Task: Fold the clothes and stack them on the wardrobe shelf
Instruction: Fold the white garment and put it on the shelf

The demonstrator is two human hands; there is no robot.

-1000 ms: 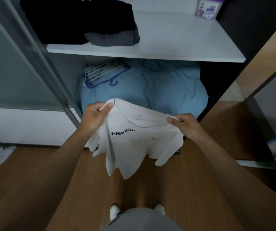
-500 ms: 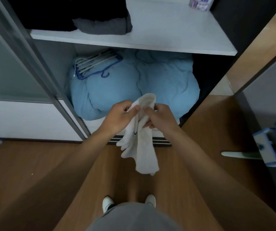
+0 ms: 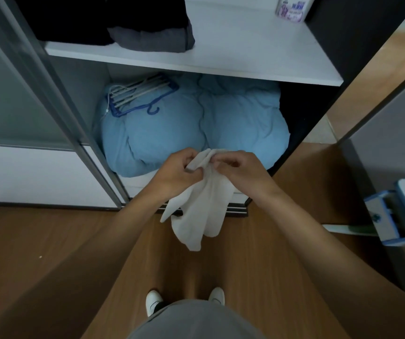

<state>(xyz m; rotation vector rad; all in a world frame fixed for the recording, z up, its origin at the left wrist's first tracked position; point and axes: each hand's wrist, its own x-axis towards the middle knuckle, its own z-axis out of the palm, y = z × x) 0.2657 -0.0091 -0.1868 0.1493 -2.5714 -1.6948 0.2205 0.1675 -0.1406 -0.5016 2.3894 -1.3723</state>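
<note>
Hands: left hand (image 3: 177,171) and right hand (image 3: 241,167) pinch white garment (image 3: 204,206) top | Step: halving fold | Advice: align edges before shelf (image 3: 245,57) placement.

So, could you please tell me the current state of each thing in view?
white shirt: doubled over, hanging from both hands, not yet shelved.
left hand: pinches the shirt's top edge.
right hand: pinches the shirt's top edge.
wardrobe shelf: holds folded dark clothes at its left end.
sliding door: slid open.
blue duvet: bunched under the shelf.
hangers: lying on the duvet.
</note>
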